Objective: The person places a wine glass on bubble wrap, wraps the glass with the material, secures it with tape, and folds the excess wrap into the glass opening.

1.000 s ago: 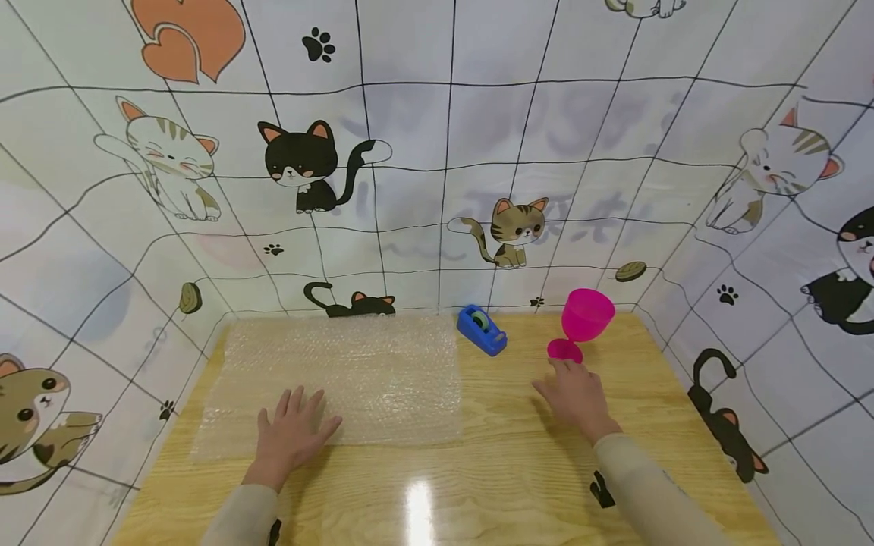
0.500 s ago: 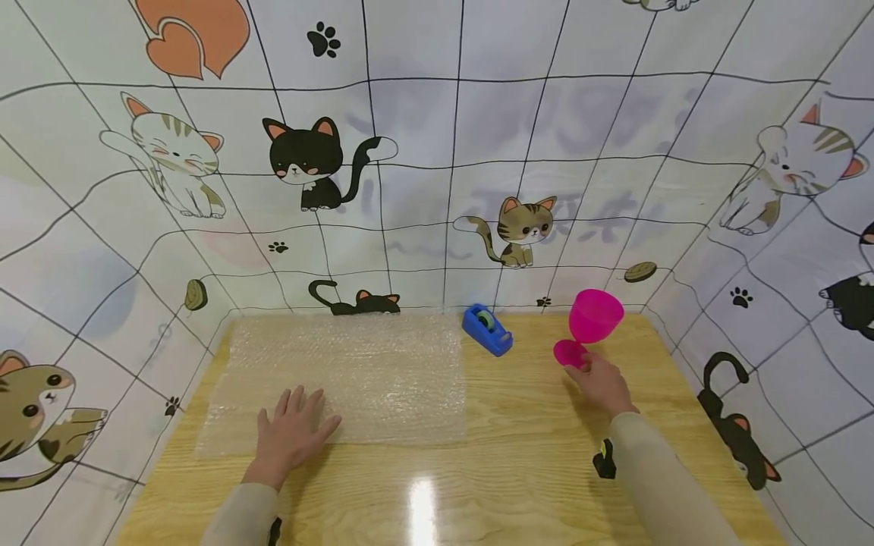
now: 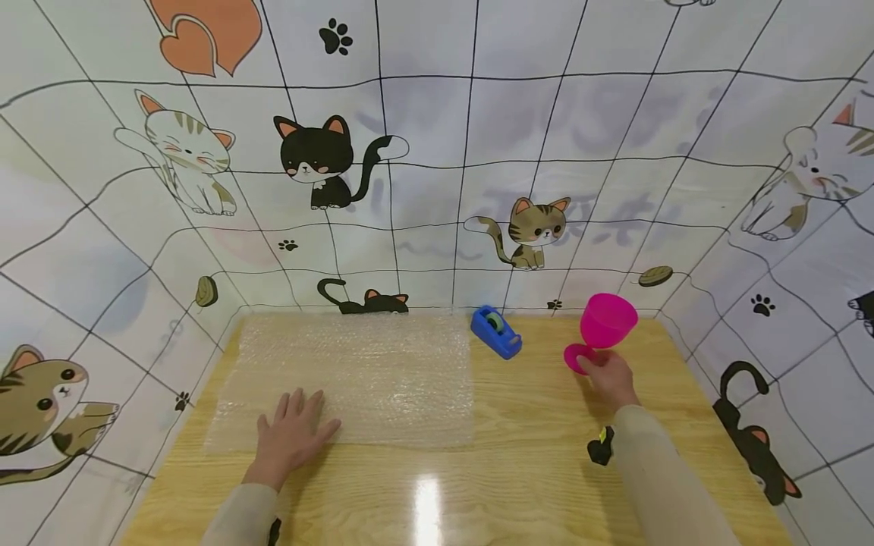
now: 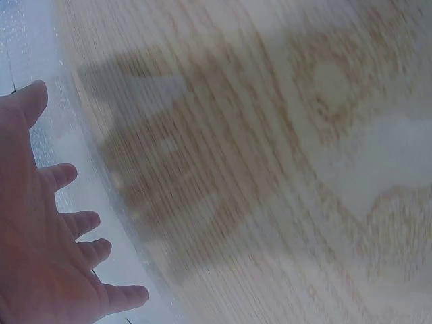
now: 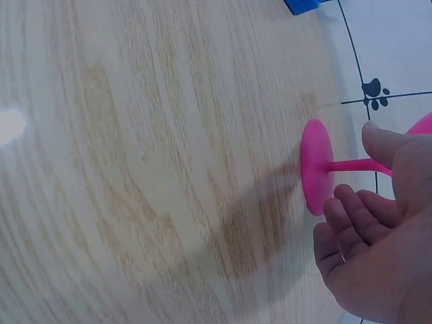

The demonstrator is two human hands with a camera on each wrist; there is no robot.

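Observation:
A bright pink goblet (image 3: 608, 320) with a round foot and thin stem stands at the back right of the wooden table. My right hand (image 3: 610, 379) has its thumb and curled fingers around the goblet's stem (image 5: 354, 165), just above the foot. Whether the foot rests on the table is hard to tell. Over the front left part of a clear bubble wrap sheet (image 3: 403, 379), my left hand (image 3: 292, 440) is spread, palm down, and holds nothing. In the left wrist view its fingers (image 4: 84, 223) point out straight.
A blue tape dispenser (image 3: 496, 331) stands against the back, between the bubble wrap and the goblet. Cat-patterned tile-print walls (image 3: 437, 152) enclose the wooden table (image 3: 519, 455) at the back and both sides.
My right hand has gone from reaching near the goblet's foot to gripping its stem. My left hand has stayed where it was. The head view has turned slightly right.

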